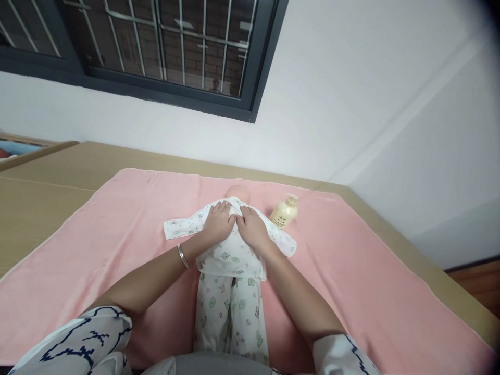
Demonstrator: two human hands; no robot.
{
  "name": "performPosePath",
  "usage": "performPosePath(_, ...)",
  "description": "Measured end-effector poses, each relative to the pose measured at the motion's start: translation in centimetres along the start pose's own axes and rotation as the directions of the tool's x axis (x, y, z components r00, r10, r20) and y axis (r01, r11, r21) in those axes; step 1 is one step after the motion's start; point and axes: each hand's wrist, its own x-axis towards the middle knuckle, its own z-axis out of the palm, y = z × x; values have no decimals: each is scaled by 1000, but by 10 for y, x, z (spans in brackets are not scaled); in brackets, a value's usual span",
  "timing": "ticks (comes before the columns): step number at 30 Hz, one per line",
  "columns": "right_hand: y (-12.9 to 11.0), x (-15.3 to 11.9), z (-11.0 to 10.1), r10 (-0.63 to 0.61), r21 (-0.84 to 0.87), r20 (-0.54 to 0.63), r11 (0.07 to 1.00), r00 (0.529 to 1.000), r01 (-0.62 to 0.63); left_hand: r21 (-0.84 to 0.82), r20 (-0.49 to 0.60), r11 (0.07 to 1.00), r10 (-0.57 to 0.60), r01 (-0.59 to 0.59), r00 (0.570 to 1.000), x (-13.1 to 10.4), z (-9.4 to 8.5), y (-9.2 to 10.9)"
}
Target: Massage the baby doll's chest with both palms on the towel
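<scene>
A baby doll lies stretched out on a pink blanket [128,229], its smooth bald head [237,193] pointing to the wall. It wears a white patterned long-sleeved top [232,260] and matching trousers [246,317]. No hand shows at the sleeve ends, and which way the face points I cannot tell. My left hand [219,221] rests flat on the upper left of the top, fingers stretched out. On the upper right lies my right hand [253,226], also flat, with the two thumbs close together. Neither hand holds anything.
A pale yellow pump bottle [284,212] is on the blanket, right of the doll's head. Under the blanket is a light wooden surface [50,182] reaching a white wall [312,104]. Above is a dark-framed window [167,88] with bars.
</scene>
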Motion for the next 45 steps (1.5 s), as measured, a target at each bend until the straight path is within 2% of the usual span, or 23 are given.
performPosePath(4, 10, 6, 5, 14, -17, 14, 1000, 1000, -14, -4, -10, 1000, 3, -3, 1000, -2, 5, 0)
performPosePath(17, 8, 5, 11, 11, -68, -30, 998, 999, -13, -35, -82, 999, 21, -24, 996, -3, 9, -2)
performPosePath(33, 7, 3, 7, -18, -88, -77, 996, 997, 11, -49, -120, 999, 16, -22, 993, -3, 10, 0)
performPosePath(45, 4, 3, 4, -3, -84, -59, 996, 998, -2, -67, -148, 997, 29, -39, 989, -1, 17, -5)
